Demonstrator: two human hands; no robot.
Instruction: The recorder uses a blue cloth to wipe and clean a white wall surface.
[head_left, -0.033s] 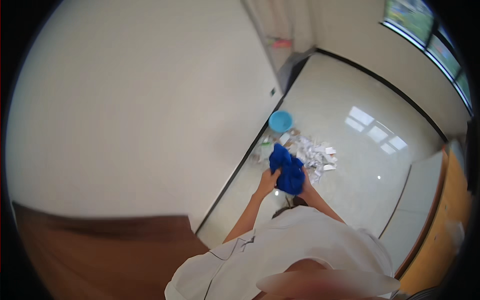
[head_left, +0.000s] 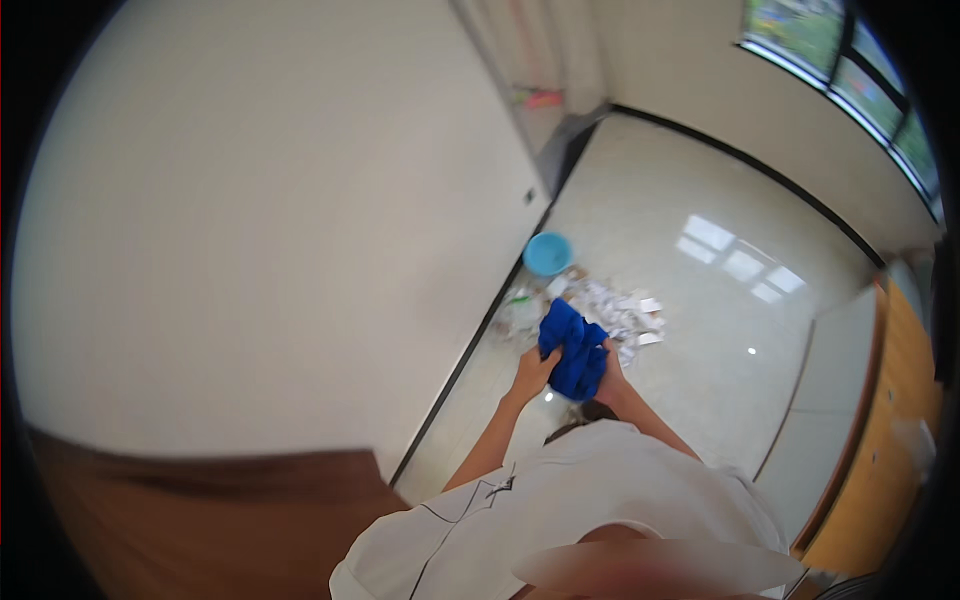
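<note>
Bunched blue cloth (head_left: 573, 352) clamped between left hand (head_left: 530, 372) and right hand (head_left: 610, 378) above littered white paper scraps (head_left: 625, 312) on glossy floor (head_left: 700, 330), light-blue basin (head_left: 548, 253) beside wall (head_left: 250, 200); wringing or folding apparently under way.

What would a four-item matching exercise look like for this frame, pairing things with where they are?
Things:
1. blue cloth
2. light blue basin
3. scattered papers
4. window

Places:
A. upper right, on the far wall
B. on the floor by the wall's dark baseboard, beyond the cloth
C. bunched between left hand and right hand
D. strewn on the glossy floor past the hands

Pairs: 1-C, 2-B, 3-D, 4-A
</note>
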